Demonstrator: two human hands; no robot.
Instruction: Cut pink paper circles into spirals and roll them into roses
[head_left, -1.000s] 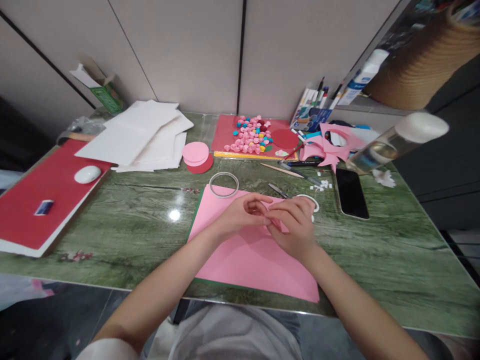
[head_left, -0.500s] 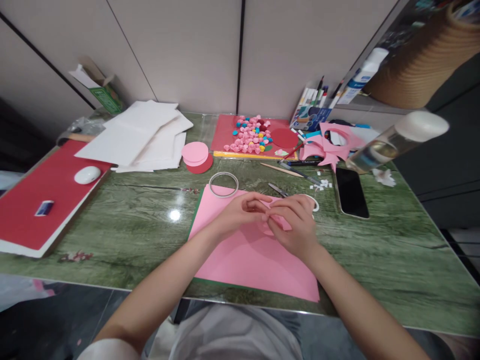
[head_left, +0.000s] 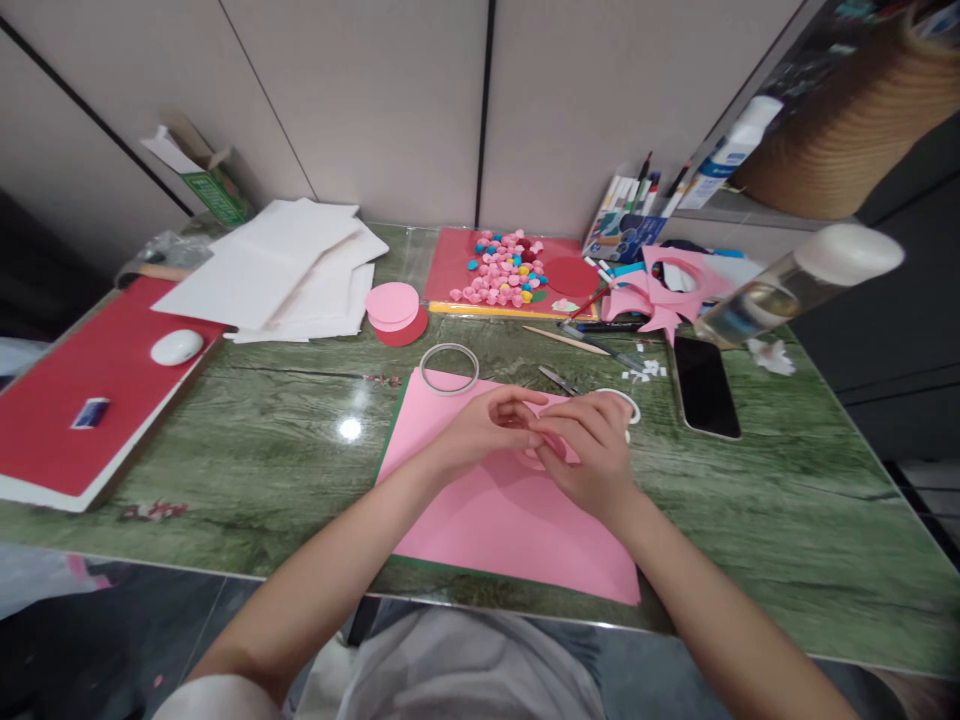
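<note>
My left hand (head_left: 487, 432) and my right hand (head_left: 596, 450) meet above a stack of pink paper sheets (head_left: 502, 530). Between their fingertips is a small curled piece of pink paper (head_left: 553, 446), partly hidden by the fingers. Both thumbs and forefingers are pinched close together on it. A ring of tape (head_left: 450, 392) lies at the sheets' far left corner. Just beyond my hands are scissors (head_left: 558, 380), their handles partly covered by my right hand.
Pink and red paper circles (head_left: 391, 303) lie behind the tape. Many small coloured paper curls (head_left: 502, 275) sit on a red pack. A phone (head_left: 706, 388) and pink scraps (head_left: 679, 285) are at right. White sheets (head_left: 259, 265) and a red board (head_left: 45, 400) lie left.
The curled pink paper has turned slightly between my fingertips. My hands stay almost in the same spot, and the things on the table have not moved.
</note>
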